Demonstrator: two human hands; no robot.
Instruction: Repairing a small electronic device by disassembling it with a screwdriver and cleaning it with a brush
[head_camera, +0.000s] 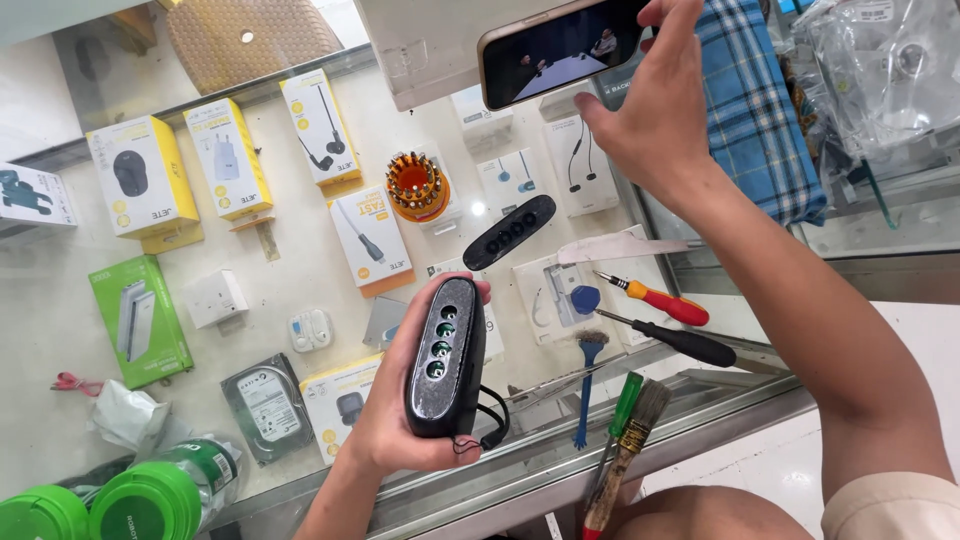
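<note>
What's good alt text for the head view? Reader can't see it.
Seen from above, a person's left hand holds a black oblong device with four round green-lit openings over a glass counter, while the right hand props up a smartphone. Screwdrivers, brushes and a screwdriver bit holder lie on the glass above boxed accessories.

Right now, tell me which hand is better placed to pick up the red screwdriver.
Probably the right hand. It is nearer the red screwdriver, on the same side of the glass counter, but it must first put down the phone. The left hand is wrapped around the black device.
</note>
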